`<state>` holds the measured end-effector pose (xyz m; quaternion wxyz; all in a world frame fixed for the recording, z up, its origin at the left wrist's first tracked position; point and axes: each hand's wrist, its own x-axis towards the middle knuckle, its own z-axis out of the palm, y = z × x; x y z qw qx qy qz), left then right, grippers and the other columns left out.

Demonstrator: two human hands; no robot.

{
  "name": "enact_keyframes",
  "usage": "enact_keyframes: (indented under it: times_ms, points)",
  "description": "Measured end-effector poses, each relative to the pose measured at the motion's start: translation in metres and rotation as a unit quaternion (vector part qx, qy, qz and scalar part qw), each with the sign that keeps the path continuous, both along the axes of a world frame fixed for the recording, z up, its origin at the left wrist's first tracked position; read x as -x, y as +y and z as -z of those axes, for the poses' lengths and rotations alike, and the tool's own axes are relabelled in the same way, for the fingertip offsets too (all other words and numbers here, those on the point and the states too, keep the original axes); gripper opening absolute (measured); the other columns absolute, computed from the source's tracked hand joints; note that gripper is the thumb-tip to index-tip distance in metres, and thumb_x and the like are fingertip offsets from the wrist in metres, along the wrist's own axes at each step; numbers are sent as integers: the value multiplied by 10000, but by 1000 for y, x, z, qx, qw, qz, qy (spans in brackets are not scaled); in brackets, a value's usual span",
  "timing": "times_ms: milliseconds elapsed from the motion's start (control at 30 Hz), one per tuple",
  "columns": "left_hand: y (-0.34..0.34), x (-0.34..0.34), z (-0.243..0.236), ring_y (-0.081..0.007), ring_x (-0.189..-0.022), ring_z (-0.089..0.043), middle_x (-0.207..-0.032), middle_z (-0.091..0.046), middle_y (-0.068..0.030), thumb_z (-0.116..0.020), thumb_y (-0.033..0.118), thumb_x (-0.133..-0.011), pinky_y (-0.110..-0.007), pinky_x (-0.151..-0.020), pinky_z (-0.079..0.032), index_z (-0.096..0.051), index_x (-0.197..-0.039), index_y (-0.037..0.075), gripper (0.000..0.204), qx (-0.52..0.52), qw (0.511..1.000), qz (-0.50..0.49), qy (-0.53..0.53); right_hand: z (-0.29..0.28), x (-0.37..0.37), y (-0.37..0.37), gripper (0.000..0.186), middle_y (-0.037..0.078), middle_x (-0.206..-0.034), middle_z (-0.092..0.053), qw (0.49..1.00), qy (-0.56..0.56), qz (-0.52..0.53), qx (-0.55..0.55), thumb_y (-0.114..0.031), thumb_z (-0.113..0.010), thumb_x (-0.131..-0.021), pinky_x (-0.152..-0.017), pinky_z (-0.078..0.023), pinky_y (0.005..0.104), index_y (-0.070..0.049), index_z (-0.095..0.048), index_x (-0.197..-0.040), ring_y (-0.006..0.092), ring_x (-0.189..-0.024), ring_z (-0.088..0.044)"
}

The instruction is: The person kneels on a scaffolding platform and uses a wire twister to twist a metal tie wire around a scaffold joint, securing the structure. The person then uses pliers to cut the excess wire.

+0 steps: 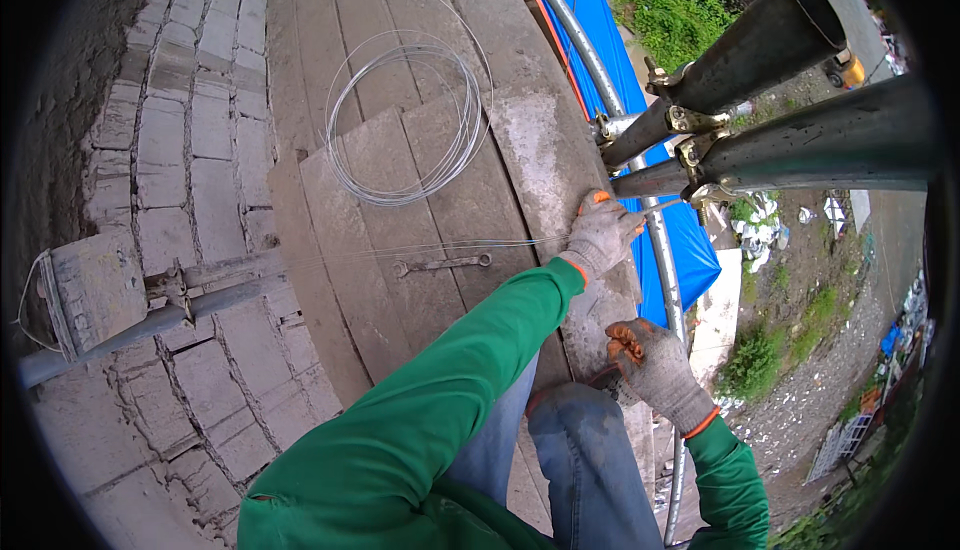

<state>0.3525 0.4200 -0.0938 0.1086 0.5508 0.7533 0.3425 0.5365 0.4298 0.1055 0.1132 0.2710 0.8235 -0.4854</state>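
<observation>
My left hand (603, 230), in a grey glove with orange palm, is closed on thin wire (470, 244) at the plank's right edge, beside a scaffold clamp and tube. The wire trails leftward across the planks. My right hand (655, 370), gloved alike, is curled beside my knee, with something dark partly showing under it that I cannot make out. A loose coil of wire (405, 190) lies on the planks (320, 330), and an open-ended and ring spanner (443, 264) lies below the coil.
Dark scaffold tubes (760, 40) with clamps (690, 122) stand at right, beside a curved galvanised rail (665, 265) and blue tarp (700, 270). Beyond the edge, ground with weeds and rubbish shows far below. A block wall (220, 200) and a cross tube (230, 300) are at left.
</observation>
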Motion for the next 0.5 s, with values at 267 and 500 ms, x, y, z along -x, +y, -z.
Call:
enact_keyframes:
  times_ms: [267, 500]
  points:
    - [17, -5, -10, -226, -959, -671, -924, -702, -35, -734, 284, -861, -434, -927, -477, -715, -999, 154, 190, -16, 1000, -5, -23, 53, 257, -49, 215, 116, -936, -687, 894, 174, -407, -69, -248, -680, -870, -752, -560, 482, -86, -691, -1012, 345, -866, -690]
    - [18, 4, -11, -246, -988, -674, -945, -714, -51, -729, 208, -860, -436, -894, -492, -707, -1009, 139, 166, -30, 994, 0, -104, 170, 275, -126, 196, 61, -918, -720, 848, 239, -419, -219, -173, -660, -881, -822, -548, 440, -99, -746, -1041, 291, -893, -713]
